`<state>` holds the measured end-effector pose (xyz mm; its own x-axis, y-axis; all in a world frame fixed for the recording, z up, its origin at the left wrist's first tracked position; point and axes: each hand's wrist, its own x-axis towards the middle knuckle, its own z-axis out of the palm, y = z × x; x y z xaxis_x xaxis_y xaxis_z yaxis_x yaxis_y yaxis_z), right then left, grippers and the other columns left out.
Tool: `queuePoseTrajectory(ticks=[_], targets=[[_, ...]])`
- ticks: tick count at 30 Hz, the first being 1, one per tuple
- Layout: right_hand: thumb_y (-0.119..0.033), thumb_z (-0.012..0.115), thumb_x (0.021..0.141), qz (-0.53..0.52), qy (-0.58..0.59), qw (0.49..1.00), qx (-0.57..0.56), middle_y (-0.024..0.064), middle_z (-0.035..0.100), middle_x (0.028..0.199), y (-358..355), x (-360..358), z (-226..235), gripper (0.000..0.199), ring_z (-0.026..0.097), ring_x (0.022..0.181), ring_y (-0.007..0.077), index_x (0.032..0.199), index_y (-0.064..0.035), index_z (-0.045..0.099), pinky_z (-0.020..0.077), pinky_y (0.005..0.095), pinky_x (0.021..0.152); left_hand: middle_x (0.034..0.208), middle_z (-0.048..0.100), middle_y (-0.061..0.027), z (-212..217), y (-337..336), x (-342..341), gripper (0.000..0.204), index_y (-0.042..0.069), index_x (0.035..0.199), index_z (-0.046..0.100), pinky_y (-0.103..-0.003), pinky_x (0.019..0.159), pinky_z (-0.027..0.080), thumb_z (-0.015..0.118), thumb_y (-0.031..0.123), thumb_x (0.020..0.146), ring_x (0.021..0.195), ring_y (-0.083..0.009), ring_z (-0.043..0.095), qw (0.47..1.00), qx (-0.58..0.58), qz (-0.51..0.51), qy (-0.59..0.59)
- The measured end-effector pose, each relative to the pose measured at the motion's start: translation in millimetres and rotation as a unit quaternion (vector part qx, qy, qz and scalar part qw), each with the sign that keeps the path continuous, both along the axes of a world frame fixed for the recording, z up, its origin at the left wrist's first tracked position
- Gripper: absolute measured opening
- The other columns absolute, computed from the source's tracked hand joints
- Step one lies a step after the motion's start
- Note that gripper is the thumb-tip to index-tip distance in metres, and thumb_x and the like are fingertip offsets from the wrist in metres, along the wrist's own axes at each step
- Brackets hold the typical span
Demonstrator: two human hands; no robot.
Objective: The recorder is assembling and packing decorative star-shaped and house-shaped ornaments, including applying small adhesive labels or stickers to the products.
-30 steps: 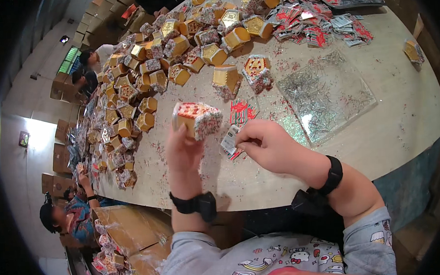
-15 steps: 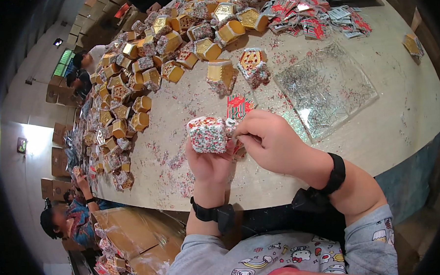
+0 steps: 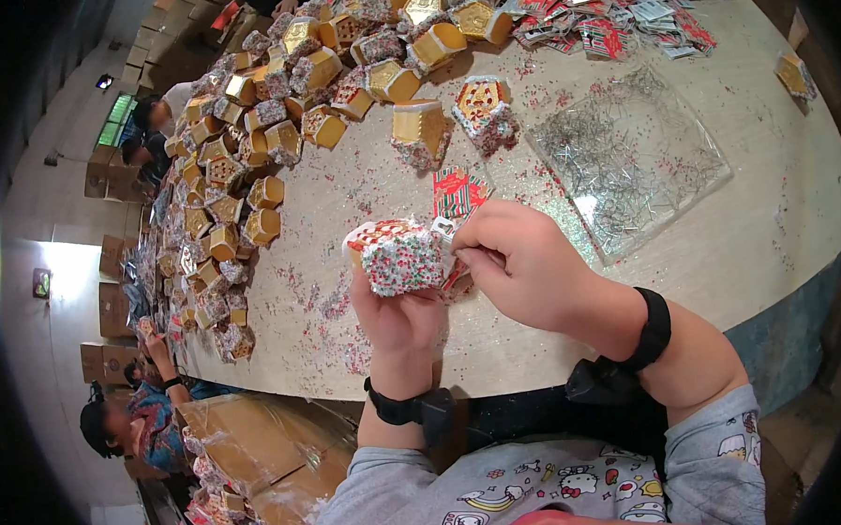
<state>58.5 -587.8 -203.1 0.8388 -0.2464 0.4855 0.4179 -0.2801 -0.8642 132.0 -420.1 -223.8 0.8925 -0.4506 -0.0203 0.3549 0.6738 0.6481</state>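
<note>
Got the sprinkle-covered little box [image 3: 400, 257] up above the worktop [image 3: 774, 200], my left hand [image 3: 396, 312] gripping it from below, my right hand [image 3: 514, 258] pinching a small tag [image 3: 444, 231] at its side, clear tray of pins [image 3: 632, 155] just beyond, gold boxes [image 3: 247, 148] heaped far left

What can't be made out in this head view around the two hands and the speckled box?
- Small tag at the speckled box: mostly hidden by right hand fingers.
- Box underside: covered by left hand.
- Clear tray contents: too fine to identify.
- Far boxes: bent, small near rim.
</note>
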Motion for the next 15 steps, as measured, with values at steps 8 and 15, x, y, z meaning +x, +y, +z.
queuePoseTrajectory(ticks=[8, 15], targets=[[-0.003, 0.058, 0.076, -0.040, 0.018, 0.999, -0.015, 0.0151, 0.058, 0.077, -1.1, -0.4, -1.0, 0.010, 0.058, 0.074, 0.0335, 0.084, 0.0005, 0.063, 0.0476, 0.0393, 0.066, 0.125, 0.051, -0.0103, -3.0, 2.9, -7.5, 0.060, 0.005, 0.131, 0.037, -0.041, 0.097, 0.042, 0.057, 0.041, 0.086, 0.116, -0.0257, 0.051, 0.947, 0.166, 0.102, -0.256], [-0.006, 0.063, 0.076, 0.062, 0.117, 0.985, 0.109, 0.0159, 0.062, 0.078, -1.0, -0.4, 4.6, 0.014, 0.061, 0.073, 0.0287, 0.088, 0.0005, 0.066, 0.0488, 0.0344, 0.067, 0.123, 0.054, -0.0094, 4.6, -1.8, -9.4, 0.055, 0.009, 0.128, 0.045, -0.041, 0.093, 0.046, 0.049, 0.047, 0.089, 0.111, -0.0251, 0.054, 0.988, 0.084, 0.057, -0.116]])
